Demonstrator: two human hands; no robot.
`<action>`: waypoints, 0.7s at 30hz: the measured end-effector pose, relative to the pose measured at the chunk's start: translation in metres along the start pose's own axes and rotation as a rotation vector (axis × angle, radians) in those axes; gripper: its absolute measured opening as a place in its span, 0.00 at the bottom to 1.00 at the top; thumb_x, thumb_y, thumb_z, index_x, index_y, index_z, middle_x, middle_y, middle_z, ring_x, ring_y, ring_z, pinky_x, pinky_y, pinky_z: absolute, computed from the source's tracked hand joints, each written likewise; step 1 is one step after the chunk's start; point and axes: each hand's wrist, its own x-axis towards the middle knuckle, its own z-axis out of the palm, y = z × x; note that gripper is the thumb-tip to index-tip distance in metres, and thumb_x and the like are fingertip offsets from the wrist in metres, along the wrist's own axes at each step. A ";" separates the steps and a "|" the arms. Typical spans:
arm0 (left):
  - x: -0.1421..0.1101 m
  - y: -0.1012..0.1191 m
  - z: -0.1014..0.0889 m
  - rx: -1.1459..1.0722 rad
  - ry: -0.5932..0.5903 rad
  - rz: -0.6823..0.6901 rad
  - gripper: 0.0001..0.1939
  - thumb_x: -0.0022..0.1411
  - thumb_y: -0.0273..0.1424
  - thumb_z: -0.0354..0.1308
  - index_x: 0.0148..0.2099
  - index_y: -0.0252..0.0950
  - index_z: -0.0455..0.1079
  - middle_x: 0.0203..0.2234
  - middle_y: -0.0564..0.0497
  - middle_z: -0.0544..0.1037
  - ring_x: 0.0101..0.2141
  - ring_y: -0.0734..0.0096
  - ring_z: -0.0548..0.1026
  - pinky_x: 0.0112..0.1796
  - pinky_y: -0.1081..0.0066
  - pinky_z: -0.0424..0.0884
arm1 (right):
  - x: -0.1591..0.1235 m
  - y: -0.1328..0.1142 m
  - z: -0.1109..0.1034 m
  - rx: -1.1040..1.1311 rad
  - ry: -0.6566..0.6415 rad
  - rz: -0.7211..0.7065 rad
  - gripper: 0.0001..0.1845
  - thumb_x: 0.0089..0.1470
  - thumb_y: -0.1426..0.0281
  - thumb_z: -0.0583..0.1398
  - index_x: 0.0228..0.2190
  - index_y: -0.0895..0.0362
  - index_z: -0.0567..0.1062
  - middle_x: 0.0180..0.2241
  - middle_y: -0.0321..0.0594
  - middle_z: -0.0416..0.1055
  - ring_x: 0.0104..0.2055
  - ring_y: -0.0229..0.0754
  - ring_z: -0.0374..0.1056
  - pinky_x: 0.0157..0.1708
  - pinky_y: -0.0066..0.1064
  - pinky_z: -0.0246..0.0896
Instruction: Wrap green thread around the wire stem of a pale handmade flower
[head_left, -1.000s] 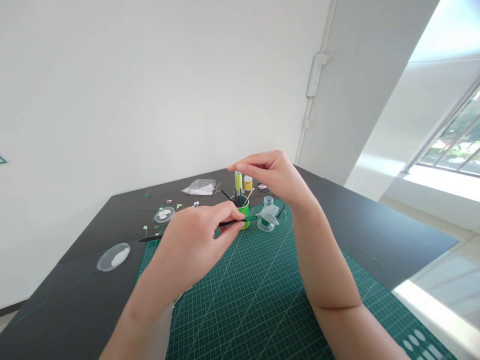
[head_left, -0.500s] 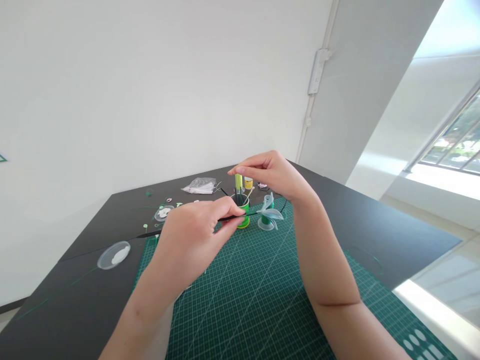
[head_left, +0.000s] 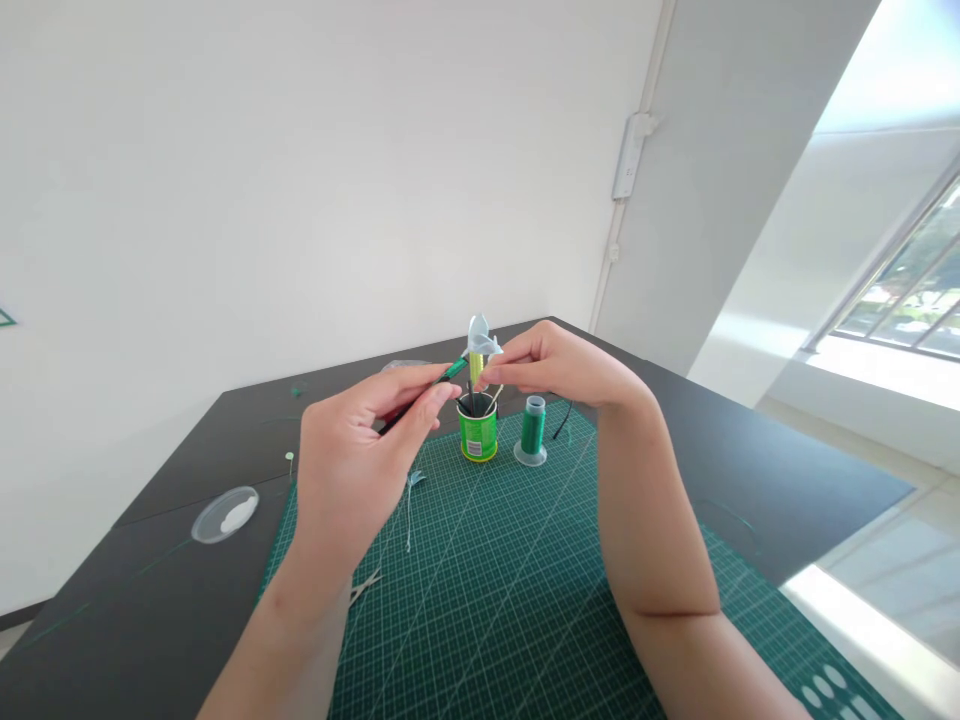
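Note:
My left hand [head_left: 375, 430] is closed on a thin dark stem [head_left: 409, 407] with a green-wrapped upper part [head_left: 455, 367]. At the stem's tip a cluster of pale blue petals [head_left: 481, 335] points upward. My right hand [head_left: 544, 362] is pinched just right of the petals, fingertips close under them; anything between those fingertips is too fine to make out. Below the hands stands a green tin [head_left: 478, 437] holding dark sticks and a cotton swab. To its right is a spool of green thread [head_left: 532, 430] on a clear base.
A green cutting mat [head_left: 480, 600] covers the dark table [head_left: 187, 440]. Near my left wrist lie scissors [head_left: 366, 585] and a small blue petal piece [head_left: 415, 480] with a pale strand. A clear dish [head_left: 225, 515] with white pieces sits at the left.
My left hand has tilted the stem, so the petals have gone from pointing right over the spool to pointing up beside my right fingertips. My right hand has come slightly lower.

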 end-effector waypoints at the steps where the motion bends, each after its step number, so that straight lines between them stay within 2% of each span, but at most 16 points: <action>1: 0.000 0.002 0.000 -0.027 0.003 -0.022 0.06 0.69 0.36 0.66 0.45 0.45 0.84 0.36 0.54 0.89 0.30 0.69 0.84 0.32 0.70 0.81 | 0.000 0.002 -0.002 0.045 -0.014 -0.016 0.16 0.64 0.58 0.67 0.35 0.57 0.87 0.18 0.29 0.57 0.22 0.31 0.48 0.23 0.31 0.41; 4: 0.000 0.004 0.002 -0.091 -0.014 -0.065 0.06 0.70 0.34 0.63 0.44 0.42 0.81 0.32 0.54 0.87 0.27 0.71 0.82 0.31 0.71 0.81 | 0.001 0.006 -0.006 0.228 0.017 -0.079 0.21 0.66 0.53 0.64 0.35 0.59 0.83 0.17 0.27 0.57 0.21 0.30 0.47 0.23 0.30 0.43; 7: 0.002 0.000 0.003 -0.137 -0.048 -0.059 0.05 0.70 0.35 0.63 0.44 0.41 0.78 0.28 0.54 0.86 0.23 0.73 0.79 0.27 0.73 0.78 | 0.003 0.006 -0.006 0.369 0.236 -0.100 0.20 0.66 0.53 0.64 0.33 0.57 0.75 0.25 0.32 0.67 0.25 0.32 0.57 0.26 0.28 0.53; 10: 0.004 -0.005 0.002 -0.166 -0.065 -0.035 0.06 0.70 0.36 0.63 0.46 0.41 0.77 0.28 0.54 0.85 0.21 0.75 0.77 0.23 0.74 0.74 | 0.000 0.001 -0.003 0.309 0.505 -0.122 0.15 0.67 0.56 0.64 0.36 0.55 0.74 0.40 0.39 0.75 0.40 0.36 0.68 0.42 0.30 0.64; 12: 0.005 -0.005 0.001 -0.173 -0.059 -0.038 0.06 0.70 0.36 0.62 0.46 0.42 0.77 0.28 0.54 0.85 0.21 0.75 0.76 0.23 0.74 0.72 | -0.005 -0.005 0.000 0.192 0.565 -0.124 0.14 0.68 0.57 0.62 0.39 0.55 0.78 0.45 0.41 0.77 0.47 0.39 0.70 0.50 0.33 0.64; 14: 0.005 -0.003 0.001 -0.171 -0.050 -0.053 0.06 0.71 0.35 0.62 0.47 0.42 0.77 0.28 0.55 0.85 0.21 0.76 0.76 0.23 0.74 0.72 | -0.011 -0.013 0.006 0.131 0.484 -0.119 0.16 0.69 0.56 0.61 0.41 0.55 0.81 0.46 0.42 0.78 0.50 0.42 0.71 0.54 0.37 0.65; 17: 0.003 0.002 0.002 -0.159 -0.035 -0.066 0.06 0.71 0.35 0.61 0.46 0.43 0.78 0.28 0.55 0.84 0.21 0.76 0.76 0.24 0.73 0.73 | -0.016 -0.026 0.019 0.197 0.185 -0.194 0.19 0.69 0.54 0.61 0.50 0.54 0.82 0.51 0.44 0.79 0.56 0.45 0.72 0.59 0.39 0.65; 19: 0.003 0.003 0.004 -0.154 -0.018 -0.060 0.06 0.71 0.35 0.62 0.47 0.44 0.79 0.28 0.56 0.84 0.22 0.75 0.76 0.25 0.73 0.74 | -0.015 -0.032 0.029 0.280 -0.035 -0.269 0.19 0.70 0.55 0.61 0.51 0.55 0.81 0.52 0.44 0.79 0.57 0.44 0.72 0.61 0.36 0.65; 20: 0.002 0.002 0.005 -0.152 -0.014 -0.052 0.06 0.71 0.35 0.62 0.47 0.44 0.79 0.27 0.56 0.84 0.22 0.75 0.77 0.25 0.73 0.74 | -0.014 -0.034 0.034 0.329 -0.140 -0.299 0.20 0.71 0.55 0.61 0.51 0.56 0.81 0.50 0.44 0.79 0.54 0.42 0.74 0.57 0.34 0.68; 21: 0.002 0.001 0.005 -0.147 -0.010 -0.041 0.07 0.71 0.35 0.62 0.48 0.44 0.80 0.28 0.56 0.84 0.22 0.74 0.77 0.25 0.72 0.75 | -0.013 -0.036 0.038 0.378 -0.201 -0.300 0.20 0.70 0.55 0.61 0.53 0.56 0.80 0.46 0.43 0.79 0.48 0.39 0.75 0.49 0.31 0.71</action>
